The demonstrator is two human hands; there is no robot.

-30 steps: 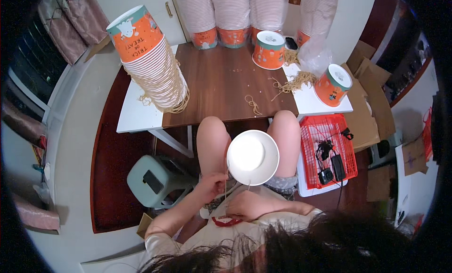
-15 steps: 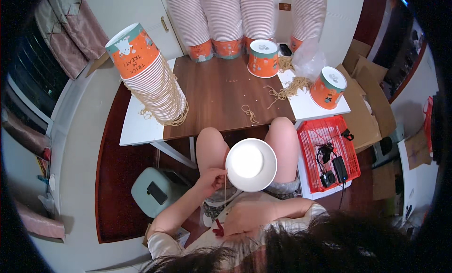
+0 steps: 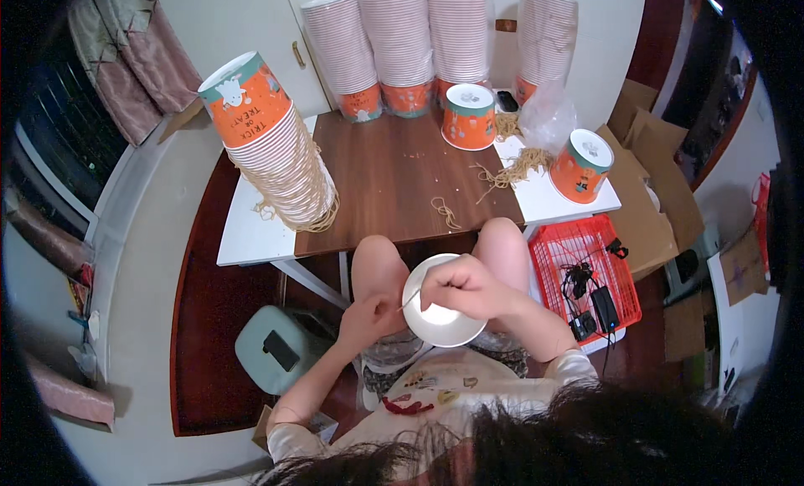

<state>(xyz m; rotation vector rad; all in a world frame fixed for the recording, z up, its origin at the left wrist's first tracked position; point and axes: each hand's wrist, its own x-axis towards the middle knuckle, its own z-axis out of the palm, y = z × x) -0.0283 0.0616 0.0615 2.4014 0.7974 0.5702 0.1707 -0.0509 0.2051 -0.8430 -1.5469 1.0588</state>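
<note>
While the brown table [image 3: 394, 172] takes up most of the view, I'll use it as the landmark for everything. At its far edge stand several tall stacks of paper cups [image 3: 402, 42] against the wall. On its left corner sits another leaning stack [image 3: 276, 151] with an orange cup on top and tan string wrapped round its base. Two single orange cups sit on it too, one near the far edge [image 3: 468, 116] and one at the right corner [image 3: 582, 165], with loose tan strings [image 3: 511, 169] scattered between. Just right of the table, on the floor, there's a red basket [image 3: 586, 272] with black cables. Left of it, lower down, a green stool [image 3: 276, 349].

Below the near edge, over the knees, is the white cup [image 3: 441, 306], open mouth facing up at the camera. The right hand [image 3: 465, 286] is curled over its rim, fingers pinched narrow on something thin, probably a string end. The left hand [image 3: 368, 314] is closed beside the cup's left side, touching it; can't tell exactly what it grips.

My take: steady the cup with the left hand, keep the string taut, and thread slowly so the paper doesn't tear.
</note>
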